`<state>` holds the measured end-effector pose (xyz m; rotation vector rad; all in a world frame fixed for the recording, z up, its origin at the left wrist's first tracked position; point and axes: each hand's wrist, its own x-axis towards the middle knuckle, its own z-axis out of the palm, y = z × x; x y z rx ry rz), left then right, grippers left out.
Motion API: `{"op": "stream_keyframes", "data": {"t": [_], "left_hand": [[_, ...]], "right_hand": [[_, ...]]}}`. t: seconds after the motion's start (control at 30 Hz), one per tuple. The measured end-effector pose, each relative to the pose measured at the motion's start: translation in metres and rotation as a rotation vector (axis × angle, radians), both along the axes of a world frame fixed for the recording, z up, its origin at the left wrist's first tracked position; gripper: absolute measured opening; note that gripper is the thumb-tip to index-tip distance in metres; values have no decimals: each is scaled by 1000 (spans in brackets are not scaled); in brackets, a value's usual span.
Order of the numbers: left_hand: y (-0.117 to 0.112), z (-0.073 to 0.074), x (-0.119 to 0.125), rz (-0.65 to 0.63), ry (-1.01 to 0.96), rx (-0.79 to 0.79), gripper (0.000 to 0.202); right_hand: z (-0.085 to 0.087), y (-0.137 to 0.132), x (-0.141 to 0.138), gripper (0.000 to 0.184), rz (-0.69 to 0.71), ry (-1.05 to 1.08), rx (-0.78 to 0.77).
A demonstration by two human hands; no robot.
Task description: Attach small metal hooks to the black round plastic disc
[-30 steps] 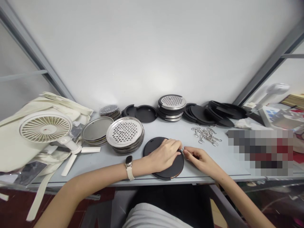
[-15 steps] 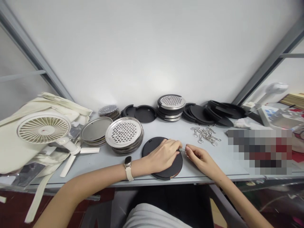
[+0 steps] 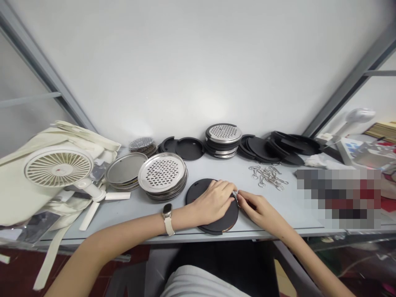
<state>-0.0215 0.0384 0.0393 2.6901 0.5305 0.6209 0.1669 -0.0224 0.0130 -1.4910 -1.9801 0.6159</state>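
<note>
Black disc (image 3: 223, 225) held flat on the counter (image 3: 278, 214)
Left hand (image 3: 213, 202) grips it, fingers curled toward the rim; right hand (image 3: 256, 209) pinches a small metal piece (image 3: 237, 198) at the disc's edge; loose metal clips (image 3: 268, 177) lie beyond; stacked perforated steel discs (image 3: 162, 175) sit to the left.
</note>
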Motion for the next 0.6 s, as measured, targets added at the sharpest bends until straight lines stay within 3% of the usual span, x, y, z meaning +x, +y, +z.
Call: {"op": "stream_keyframes", "data": {"t": [0.43,0.6], "left_hand": [[1,0,0,-66,-35,-97,19],[1,0,0,-60,-40,-90,17]], "right_hand": [[-3,-6,-5,28,-3,-156,188],[-2,-4,-4,27,-2,-118,120]]}}
